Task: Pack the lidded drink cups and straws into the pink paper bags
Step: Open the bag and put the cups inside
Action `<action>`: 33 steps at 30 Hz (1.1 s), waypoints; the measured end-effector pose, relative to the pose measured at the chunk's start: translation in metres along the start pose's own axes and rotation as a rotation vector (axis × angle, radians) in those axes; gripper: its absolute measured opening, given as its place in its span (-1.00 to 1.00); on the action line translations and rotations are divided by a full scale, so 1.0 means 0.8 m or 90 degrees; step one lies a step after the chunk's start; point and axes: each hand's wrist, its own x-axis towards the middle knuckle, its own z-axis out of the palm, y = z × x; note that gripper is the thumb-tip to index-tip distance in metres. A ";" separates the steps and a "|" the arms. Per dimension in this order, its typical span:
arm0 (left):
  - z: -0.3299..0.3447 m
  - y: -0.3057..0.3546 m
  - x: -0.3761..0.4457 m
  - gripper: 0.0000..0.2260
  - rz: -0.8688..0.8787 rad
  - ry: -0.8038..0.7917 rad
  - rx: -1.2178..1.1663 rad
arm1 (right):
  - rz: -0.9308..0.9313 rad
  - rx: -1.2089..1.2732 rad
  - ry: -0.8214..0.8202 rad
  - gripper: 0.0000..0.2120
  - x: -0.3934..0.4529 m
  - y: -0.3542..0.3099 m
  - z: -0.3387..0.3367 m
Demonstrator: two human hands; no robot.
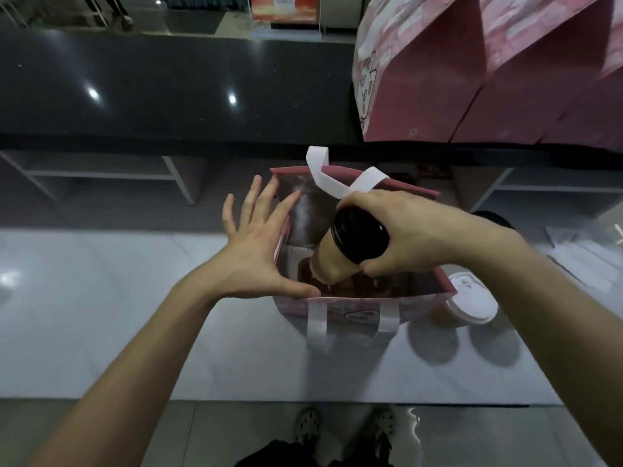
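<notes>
Cup (pixel 333 261), black lid (pixel 359 235), tan body, gripped by right hand (pixel 401 230) around the lid rim, fingers curled over top and side. Tilted, base pointing down-left into the open pink bag (pixel 445 284), bottom end already below the bag rim, lid end above it. Left hand (pixel 256 244) spread wide, fingers straight, holding nothing; thumb along the near-left rim of bag, fingertips at the far-left corner, palm against the left wall. Bag standing on the pale counter (pixel 135 315), mouth open, brown divider visible inside. White handles: far one (pixel 332 176) looped up behind right hand, near one (pixel 318 318) hanging down the front face. Second cup (pixel 472 303), white lid, tan drink, upright on counter just beside the bag's right wall, partly behind right forearm. Another dark lid (pixel 495 217) peeking out behind right wrist, mostly hidden. Clear wrapped items (pixel 593 261) at far right on counter, blurred, cannot tell what. More pink bags (pixel 488 72) standing on the dark upper ledge (pixel 151 85), top right. Feet in shoes (pixel 344 429) on floor at bottom.
</notes>
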 end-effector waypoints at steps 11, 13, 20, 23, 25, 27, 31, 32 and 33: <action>-0.014 0.011 -0.019 0.43 0.008 -0.043 0.045 | 0.007 -0.070 -0.204 -0.04 0.079 0.003 0.076; -0.015 0.012 -0.021 0.44 0.009 -0.047 0.057 | -0.023 -0.157 -0.190 0.02 0.089 -0.002 0.084; -0.011 0.012 -0.020 0.43 0.024 -0.041 0.045 | -0.071 -0.087 -0.138 -0.52 0.103 0.005 0.090; -0.011 0.010 -0.018 0.42 0.024 -0.035 0.037 | -0.085 -0.066 -0.135 -0.52 0.108 -0.001 0.086; -0.011 0.009 -0.016 0.41 0.025 -0.029 0.036 | -0.098 -0.098 -0.142 -0.59 0.108 -0.010 0.087; -0.013 0.009 -0.015 0.40 0.022 -0.019 0.023 | -0.102 -0.147 -0.141 -0.65 0.108 -0.020 0.091; -0.022 0.011 -0.018 0.22 -0.018 0.021 -0.020 | -0.076 -0.150 -0.153 -0.47 0.099 -0.036 0.082; -0.026 0.012 -0.019 0.10 -0.028 0.039 -0.029 | -0.049 -0.121 -0.167 -0.40 0.093 -0.038 0.074; -0.031 0.013 -0.020 -0.04 -0.033 0.065 -0.033 | -0.027 -0.090 -0.170 -0.37 0.085 -0.040 0.064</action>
